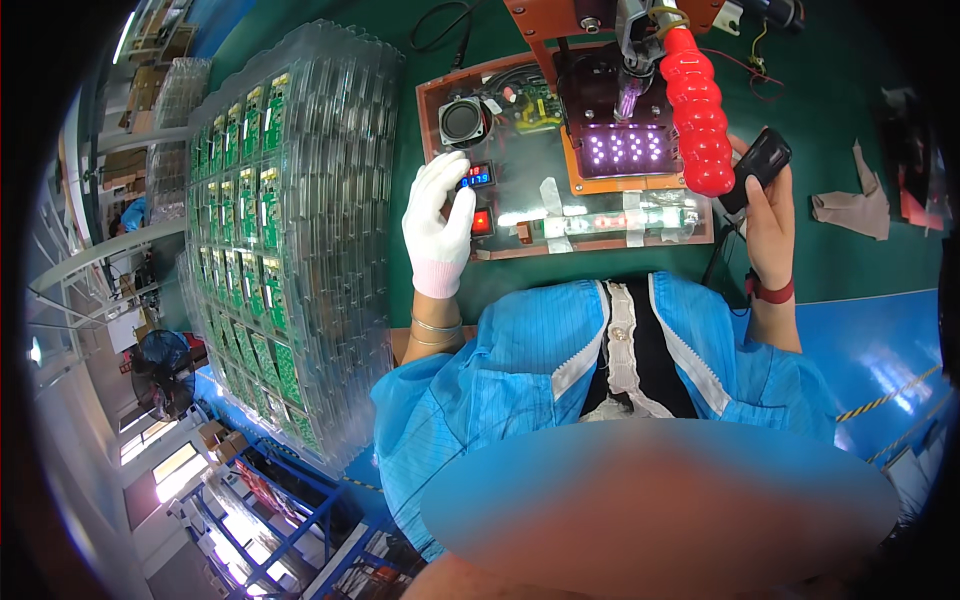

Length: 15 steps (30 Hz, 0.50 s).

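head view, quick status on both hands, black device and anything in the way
Left hand: gloved, open beside the digital display. Right hand: bare, holding the black device. Red ribbed handle close by the device; contact unclear.

Satin-smooth plastic handheld device (766, 156), matt cloth glove (437, 222), plastic handle (699, 118) (very glossy)

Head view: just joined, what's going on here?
A person in a blue garment is at a clear-topped box on a green bench. The gloved left hand is open beside the small digital display; contact is hard to tell. The bare right hand grips a black handheld device, next to the ribbed red handle. The light panel is lit. At left, clear trays hold green circuit boards.
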Each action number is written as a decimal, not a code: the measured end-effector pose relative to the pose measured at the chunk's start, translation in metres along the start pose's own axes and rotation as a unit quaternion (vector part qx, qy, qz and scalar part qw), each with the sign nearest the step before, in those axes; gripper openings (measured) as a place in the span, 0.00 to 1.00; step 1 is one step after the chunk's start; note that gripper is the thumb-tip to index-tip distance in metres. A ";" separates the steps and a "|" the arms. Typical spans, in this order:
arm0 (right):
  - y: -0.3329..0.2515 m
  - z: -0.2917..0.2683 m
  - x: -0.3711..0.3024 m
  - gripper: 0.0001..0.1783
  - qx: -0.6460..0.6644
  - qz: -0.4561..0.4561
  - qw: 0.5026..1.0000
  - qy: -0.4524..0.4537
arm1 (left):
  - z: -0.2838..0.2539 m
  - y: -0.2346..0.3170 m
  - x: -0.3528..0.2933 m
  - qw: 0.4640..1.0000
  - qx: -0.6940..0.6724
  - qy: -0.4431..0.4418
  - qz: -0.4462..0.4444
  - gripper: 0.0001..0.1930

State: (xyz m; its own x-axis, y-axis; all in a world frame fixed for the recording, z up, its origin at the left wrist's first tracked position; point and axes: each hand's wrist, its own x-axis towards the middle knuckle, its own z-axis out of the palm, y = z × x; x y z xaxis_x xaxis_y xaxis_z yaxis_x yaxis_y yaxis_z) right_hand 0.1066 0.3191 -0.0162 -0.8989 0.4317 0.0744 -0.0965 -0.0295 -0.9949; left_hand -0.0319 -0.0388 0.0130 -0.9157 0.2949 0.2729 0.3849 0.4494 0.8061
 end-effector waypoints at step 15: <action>0.001 0.006 0.000 0.26 -0.071 -0.056 0.996 -0.015 | 0.000 -0.001 -0.001 1.000 0.009 0.003 -0.001 0.20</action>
State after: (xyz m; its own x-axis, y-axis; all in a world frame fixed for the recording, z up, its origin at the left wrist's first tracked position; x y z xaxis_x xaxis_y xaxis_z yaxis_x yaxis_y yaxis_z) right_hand 0.1038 0.3140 -0.0166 -0.8983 0.3981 0.1859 -0.1382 0.1457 -0.9796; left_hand -0.0312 -0.0398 0.0121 -0.9170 0.2890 0.2748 0.3853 0.4642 0.7975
